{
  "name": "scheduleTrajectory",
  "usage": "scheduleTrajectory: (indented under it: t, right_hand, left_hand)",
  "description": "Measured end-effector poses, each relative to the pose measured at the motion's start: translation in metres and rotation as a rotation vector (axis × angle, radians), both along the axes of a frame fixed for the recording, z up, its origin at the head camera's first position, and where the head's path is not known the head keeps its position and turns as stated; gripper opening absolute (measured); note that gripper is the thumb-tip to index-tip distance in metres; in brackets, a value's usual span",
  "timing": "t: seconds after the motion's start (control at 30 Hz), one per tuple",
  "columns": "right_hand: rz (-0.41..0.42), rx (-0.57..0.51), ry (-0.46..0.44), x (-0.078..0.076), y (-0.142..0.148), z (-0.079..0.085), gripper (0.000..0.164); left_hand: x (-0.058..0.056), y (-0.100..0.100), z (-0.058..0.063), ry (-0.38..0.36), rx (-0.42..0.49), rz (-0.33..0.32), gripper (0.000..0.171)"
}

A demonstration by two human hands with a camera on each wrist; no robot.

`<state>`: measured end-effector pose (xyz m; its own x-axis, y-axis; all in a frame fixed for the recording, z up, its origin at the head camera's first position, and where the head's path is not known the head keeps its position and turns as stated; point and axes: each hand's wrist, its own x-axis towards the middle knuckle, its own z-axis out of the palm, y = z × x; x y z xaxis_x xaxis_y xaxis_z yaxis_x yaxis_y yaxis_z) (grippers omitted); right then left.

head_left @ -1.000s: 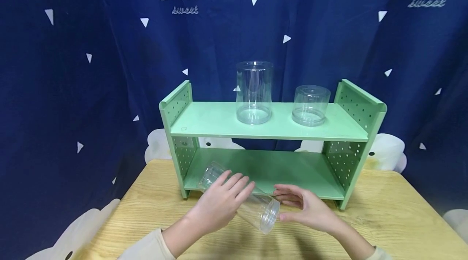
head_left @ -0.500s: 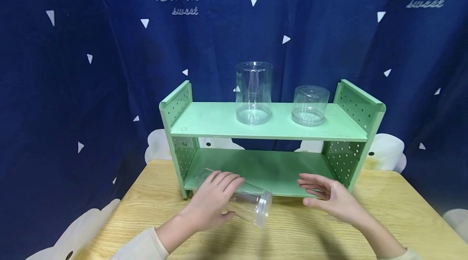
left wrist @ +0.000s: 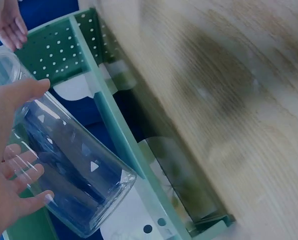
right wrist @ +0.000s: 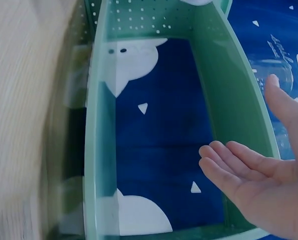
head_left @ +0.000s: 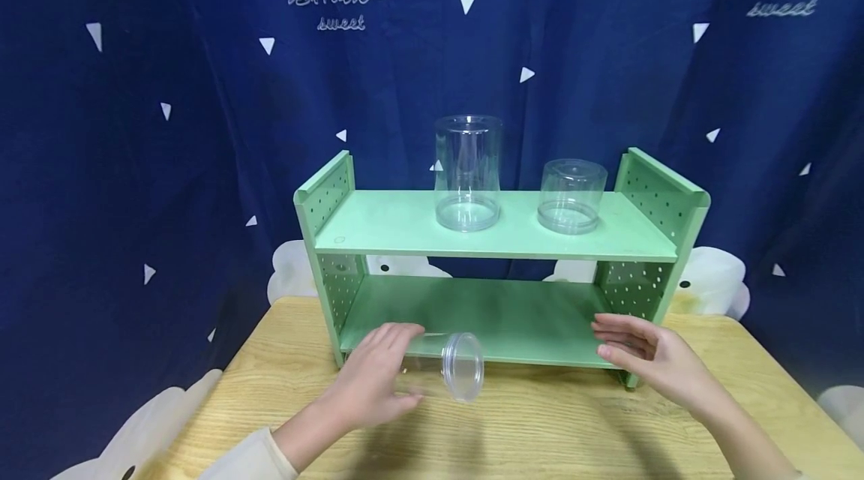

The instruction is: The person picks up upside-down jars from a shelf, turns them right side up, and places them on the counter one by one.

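Note:
My left hand (head_left: 379, 379) grips a tall clear plastic jar (left wrist: 74, 155) around its side, thumb on one side and fingers on the other. In the head view the jar lies sideways in front of the lower shelf, its ringed end (head_left: 464, 366) pointing right. The jar looks see-through, with nothing inside. My right hand (head_left: 651, 360) hovers by the right end of the lower shelf, holding nothing, fingers loosely extended with the thumb apart. In the right wrist view its palm and relaxed fingers (right wrist: 233, 165) show beside the shelf frame.
A green two-tier metal shelf (head_left: 499, 244) with perforated sides stands on the wooden table (head_left: 540, 427). On its upper tier are a tall clear jar (head_left: 468, 180) and a short clear jar (head_left: 572, 199). A dark blue curtain (head_left: 223, 90) hangs behind.
The jar has turned from slanting down to the right to nearly level, shifting slightly left with my left hand. My right hand has moved away to the right from the jar's end.

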<state>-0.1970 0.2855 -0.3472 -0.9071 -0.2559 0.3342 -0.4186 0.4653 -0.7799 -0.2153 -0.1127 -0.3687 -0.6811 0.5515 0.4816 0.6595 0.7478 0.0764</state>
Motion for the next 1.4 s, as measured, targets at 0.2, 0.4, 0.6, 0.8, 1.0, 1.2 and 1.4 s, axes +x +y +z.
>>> scheduleTrajectory:
  t: [0.2, 0.4, 0.6, 0.8, 1.0, 1.2, 1.4]
  right_hand:
    - [-0.054, 0.049, 0.029, -0.002, 0.016, 0.002, 0.039]
    - [-0.087, 0.118, 0.012, -0.003, 0.035, 0.004, 0.034]
    - [-0.114, 0.203, -0.011, -0.003, 0.046, 0.009, 0.037]
    - [-0.149, 0.262, 0.036, -0.001, 0.052, 0.007, 0.036]
    - [-0.201, 0.360, -0.036, 0.000, 0.059, 0.005, 0.039]
    - [-0.229, 0.391, 0.016, -0.003, 0.065, 0.007, 0.036]
    - [-0.245, 0.397, 0.055, -0.007, 0.071, 0.008, 0.036]
  left_hand:
    - [0.001, -0.006, -0.005, -0.045, 0.076, 0.025, 0.085]
    - [0.006, -0.008, -0.010, -0.078, 0.091, 0.045, 0.085]
    - [0.007, -0.011, -0.015, -0.063, 0.123, 0.064, 0.086]
    - [0.007, -0.012, -0.019, -0.038, 0.132, 0.080, 0.087]
    - [0.008, -0.011, -0.021, -0.044, 0.162, 0.087, 0.087]
    - [0.010, -0.009, -0.020, -0.094, 0.204, 0.097, 0.087]
    - [0.012, -0.009, -0.023, -0.157, 0.238, 0.123, 0.088]
